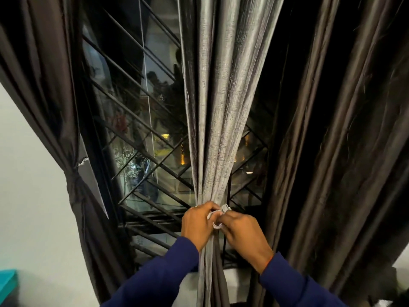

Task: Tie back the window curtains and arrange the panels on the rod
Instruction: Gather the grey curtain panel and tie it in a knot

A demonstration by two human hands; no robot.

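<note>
A grey textured curtain panel (221, 96) hangs in the middle of the window, gathered into a tight bunch low down. My left hand (198, 222) and my right hand (242, 231) meet at that bunch, both closed on a pale grey tie strip (218, 214) wrapped around the panel. One end of the strip sticks up at the right hand's fingertips. A dark brown curtain (55, 96) on the left is cinched with a knot (74, 180) at mid-height. Another dark brown curtain (343, 129) hangs loose on the right.
Behind the curtains is a window (132, 120) with a black diagonal metal grille, dark outside with a few lights. A pale wall (28, 196) lies at the left, and a teal object (7, 282) sits at the bottom left corner.
</note>
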